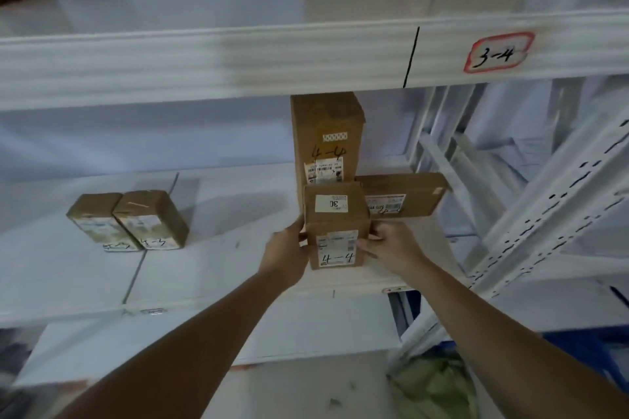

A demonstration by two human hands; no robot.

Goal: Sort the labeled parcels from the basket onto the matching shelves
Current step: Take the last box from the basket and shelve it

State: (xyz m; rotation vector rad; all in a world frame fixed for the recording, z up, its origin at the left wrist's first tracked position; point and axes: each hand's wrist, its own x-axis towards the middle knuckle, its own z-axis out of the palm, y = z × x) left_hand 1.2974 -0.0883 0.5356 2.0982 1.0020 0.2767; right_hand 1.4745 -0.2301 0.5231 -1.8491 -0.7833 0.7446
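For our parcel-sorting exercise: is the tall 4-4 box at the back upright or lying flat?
Upright: the tall 4-4 box stands on end, nearly reaching the shelf above.

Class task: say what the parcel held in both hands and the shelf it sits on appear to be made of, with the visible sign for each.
Parcel: brown cardboard, matte, with folded edges and stuck-on paper labels. Shelf: probably white-painted metal, judging by its smooth, faintly glossy surface and thin seams; the look leaves it open.

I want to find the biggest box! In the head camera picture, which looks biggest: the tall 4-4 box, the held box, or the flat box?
1. Tall 4-4 box.
2. Held box, though it is nearer the camera.
3. Flat box, partly hidden, so unsure.
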